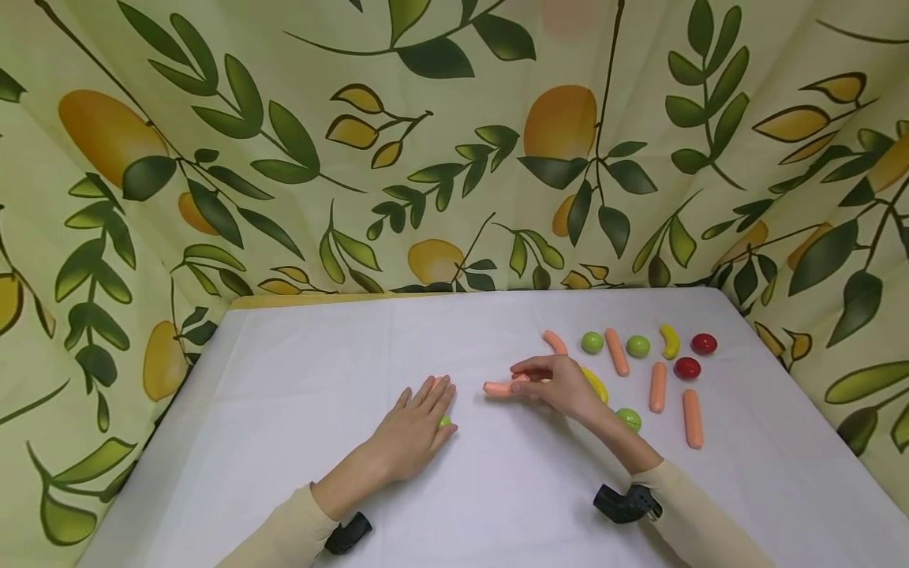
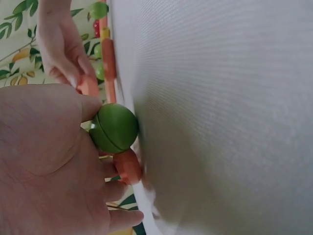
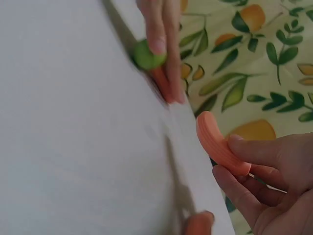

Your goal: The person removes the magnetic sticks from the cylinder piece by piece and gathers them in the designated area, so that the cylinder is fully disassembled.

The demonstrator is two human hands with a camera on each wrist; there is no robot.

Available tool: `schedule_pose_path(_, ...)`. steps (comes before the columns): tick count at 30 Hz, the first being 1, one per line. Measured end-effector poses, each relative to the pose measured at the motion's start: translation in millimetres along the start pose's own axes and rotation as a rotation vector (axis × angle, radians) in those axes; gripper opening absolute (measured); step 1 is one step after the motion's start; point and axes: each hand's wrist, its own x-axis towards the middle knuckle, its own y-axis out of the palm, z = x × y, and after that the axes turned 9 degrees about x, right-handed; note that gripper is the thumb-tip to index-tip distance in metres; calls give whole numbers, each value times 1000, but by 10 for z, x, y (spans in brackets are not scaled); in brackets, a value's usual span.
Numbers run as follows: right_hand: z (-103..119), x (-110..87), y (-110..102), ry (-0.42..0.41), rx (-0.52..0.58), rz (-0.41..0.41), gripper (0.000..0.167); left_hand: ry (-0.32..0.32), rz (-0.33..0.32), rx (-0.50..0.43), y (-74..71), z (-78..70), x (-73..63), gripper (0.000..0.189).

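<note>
My left hand (image 1: 417,432) lies with its fingers straight over a green toy ball (image 2: 115,127) at mid-table. The ball has a seam round it and shows beneath the palm, near the thumb. Just beyond it, under the fingers, is an orange piece (image 2: 128,166), mostly hidden from above. To the right, my right hand (image 1: 552,384) pinches a curved, ridged orange toy sausage (image 3: 217,142) between thumb and fingers. Its free end points toward my left hand, and the right wrist view shows it held above the white cloth.
Right of my right hand lie several orange sausages (image 1: 657,387), green balls (image 1: 637,345), a small yellow banana (image 1: 670,341) and two red balls (image 1: 687,368). A larger yellow piece (image 1: 595,385) is partly behind the right wrist. A patterned curtain (image 1: 454,158) borders the white table (image 1: 298,371).
</note>
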Motion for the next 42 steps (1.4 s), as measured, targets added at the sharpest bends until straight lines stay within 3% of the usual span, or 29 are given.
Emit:
schedule_pose_path(6,-59,247,-130,42,-42,-94,31,-4,-4,16,8,4,4,59)
schedule_pose_path(14,-182,366,-109,27,-89,-124,25,-1,-4,7,-3,11,-18,59)
schedule_pose_path(27,-175,421,-73,47,-173,-116,21,43,17,-60,-59,109,4,63)
schedule_pose_path(34,-188,423,-65,12,-198,-131,21,71,13,-88,-89,205,-6,58)
schedule_pose_path(42,-199,427,-106,19,-195,-106,24,61,16,-92,-123,343,-76,56)
